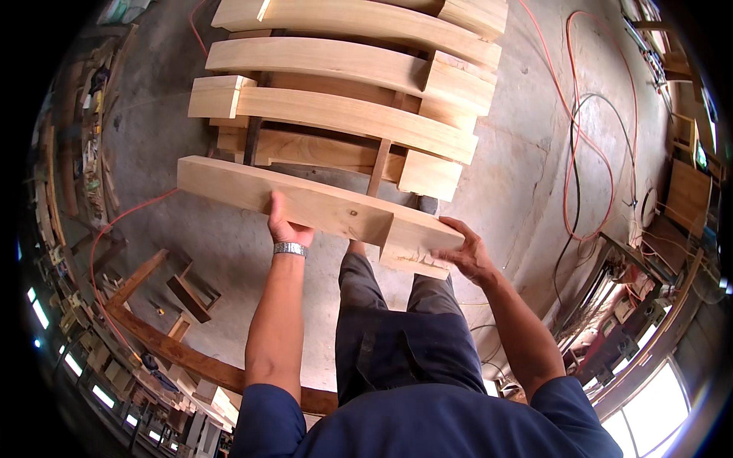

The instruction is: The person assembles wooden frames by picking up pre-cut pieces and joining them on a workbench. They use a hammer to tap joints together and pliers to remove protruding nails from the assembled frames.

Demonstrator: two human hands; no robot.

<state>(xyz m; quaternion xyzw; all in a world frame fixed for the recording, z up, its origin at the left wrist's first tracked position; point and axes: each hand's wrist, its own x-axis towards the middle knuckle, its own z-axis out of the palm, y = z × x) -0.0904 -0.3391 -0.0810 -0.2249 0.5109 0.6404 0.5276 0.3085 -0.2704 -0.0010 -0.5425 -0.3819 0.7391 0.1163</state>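
While the left hand point(290, 227) curls under the pale wooden beam point(321, 210), thumb up against its near face and fingers hidden, the right hand point(471, 258) bends partly closed around its stepped right end. The beam is held in front of the person's legs point(359, 281), its long axis running left to right, the right end slanting nearer the body. Just beyond, a stack of similar beams point(343, 115) blocks the far side; a brown timber point(172, 347) lies lower left.
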